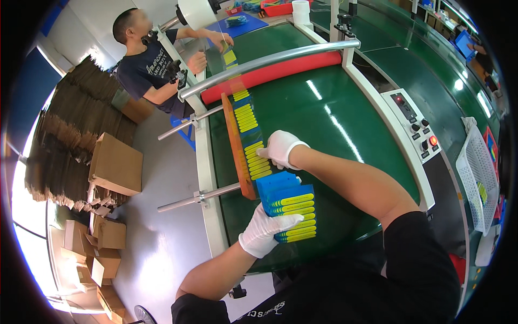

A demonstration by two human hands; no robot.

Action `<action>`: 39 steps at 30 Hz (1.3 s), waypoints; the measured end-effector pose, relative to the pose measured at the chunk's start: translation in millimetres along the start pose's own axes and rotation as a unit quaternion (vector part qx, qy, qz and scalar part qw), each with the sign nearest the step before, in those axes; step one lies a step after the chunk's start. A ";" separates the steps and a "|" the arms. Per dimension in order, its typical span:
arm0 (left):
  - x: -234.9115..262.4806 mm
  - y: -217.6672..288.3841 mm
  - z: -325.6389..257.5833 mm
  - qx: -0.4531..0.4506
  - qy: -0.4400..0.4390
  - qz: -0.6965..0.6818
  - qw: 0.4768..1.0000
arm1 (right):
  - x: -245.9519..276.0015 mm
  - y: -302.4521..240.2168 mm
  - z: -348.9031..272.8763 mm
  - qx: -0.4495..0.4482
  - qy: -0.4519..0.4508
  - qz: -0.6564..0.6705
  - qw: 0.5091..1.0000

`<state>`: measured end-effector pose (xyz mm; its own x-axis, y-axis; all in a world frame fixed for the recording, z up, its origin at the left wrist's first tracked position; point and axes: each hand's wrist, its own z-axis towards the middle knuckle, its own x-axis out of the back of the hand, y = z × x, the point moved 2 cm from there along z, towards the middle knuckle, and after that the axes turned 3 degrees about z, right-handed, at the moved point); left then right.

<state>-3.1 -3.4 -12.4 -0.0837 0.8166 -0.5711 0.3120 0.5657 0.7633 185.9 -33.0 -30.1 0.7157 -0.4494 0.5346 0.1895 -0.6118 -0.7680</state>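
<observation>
My left hand (263, 231), in a white glove, is closed around a fanned stack of blue cards with yellow strips (295, 208). The thumb lies across the stack's face, above the near end of the green conveyor belt (329, 137). Just beyond the stack, my gloved right hand (280, 149) has its fingers drawn together, with the fingertips at the edge of a blue card with yellow strips (256, 161) lying on the belt. Farther along lies another such card (246, 119). These cards line up beside an orange guide bar (237, 146).
A red roller (275, 75) and a metal bar (270, 63) cross the belt ahead. At the far left end, a co-worker (154, 70) reaches over the belt. A control panel (413, 124) and a white basket (477, 178) stand right; cardboard boxes (116, 164) sit left.
</observation>
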 end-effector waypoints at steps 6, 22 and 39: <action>-0.4 -1.3 0.3 -0.015 0.011 -0.014 1.000 | 16.8 5.2 -1.6 0.066 0.106 -0.107 0.986; 3.7 4.1 8.6 -0.080 0.035 -0.093 0.992 | 17.8 16.3 -138.9 0.079 -0.092 0.262 0.957; -10.1 19.7 1.1 -0.009 -0.034 0.054 0.998 | 61.0 51.0 -79.0 -0.006 -0.018 0.412 0.911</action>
<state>5.0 -0.6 8.1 0.0142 0.8632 -0.5047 0.2983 0.4781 0.8261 186.1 -143.1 -8.8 0.6334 -0.7375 -0.2341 -0.4292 -0.0832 -0.8994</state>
